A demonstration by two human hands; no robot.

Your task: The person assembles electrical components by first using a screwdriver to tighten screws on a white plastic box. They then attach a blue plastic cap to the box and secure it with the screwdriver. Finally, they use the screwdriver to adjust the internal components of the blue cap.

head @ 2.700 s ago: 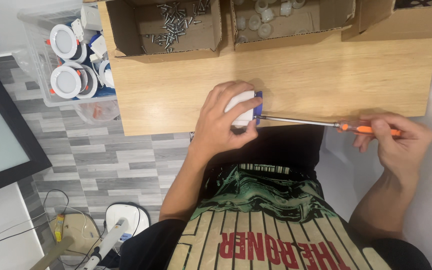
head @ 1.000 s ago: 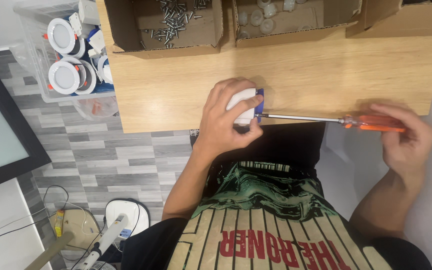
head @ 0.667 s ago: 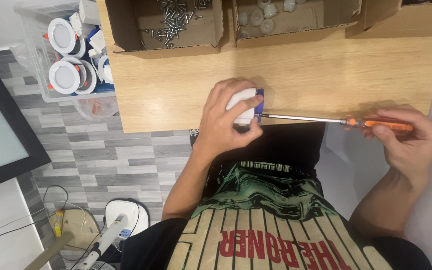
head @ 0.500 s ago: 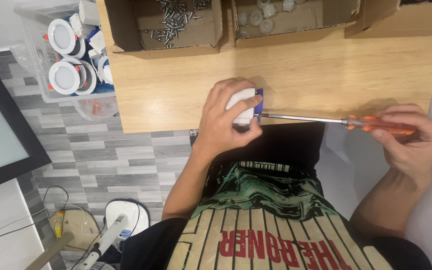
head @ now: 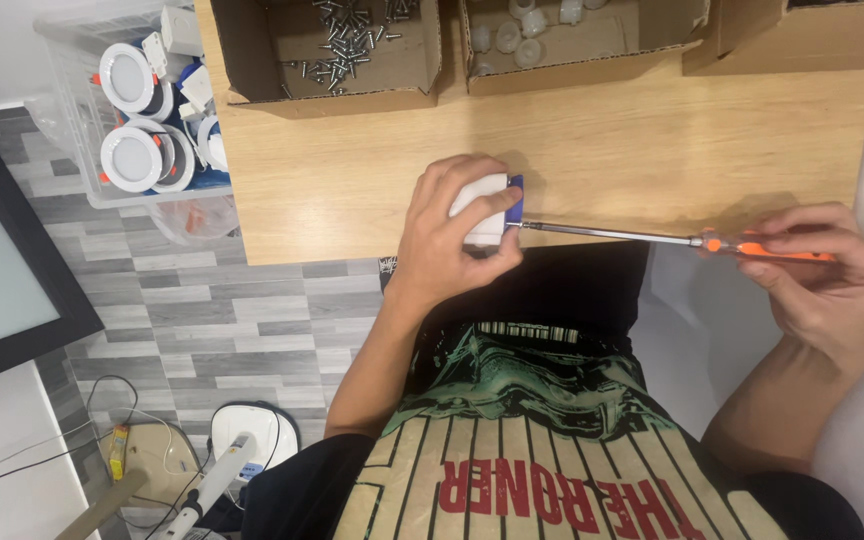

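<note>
My left hand [head: 452,235] is wrapped around a small white box with a blue end [head: 490,207], held at the near edge of the wooden table [head: 602,150]. My right hand [head: 822,275] grips the orange handle of a long screwdriver [head: 652,237]. Its metal shaft runs left and its tip meets the blue end of the box.
At the table's far edge stand an open cardboard box of screws [head: 352,45] and another holding white plastic caps [head: 552,30]. A clear bin of round white lamps [head: 142,110] sits left of the table. A dark framed panel [head: 2,270] and cables lie on the grey floor.
My right hand has shifted its fingers along the orange handle, turning it. The left hand and the white box have stayed in place.
</note>
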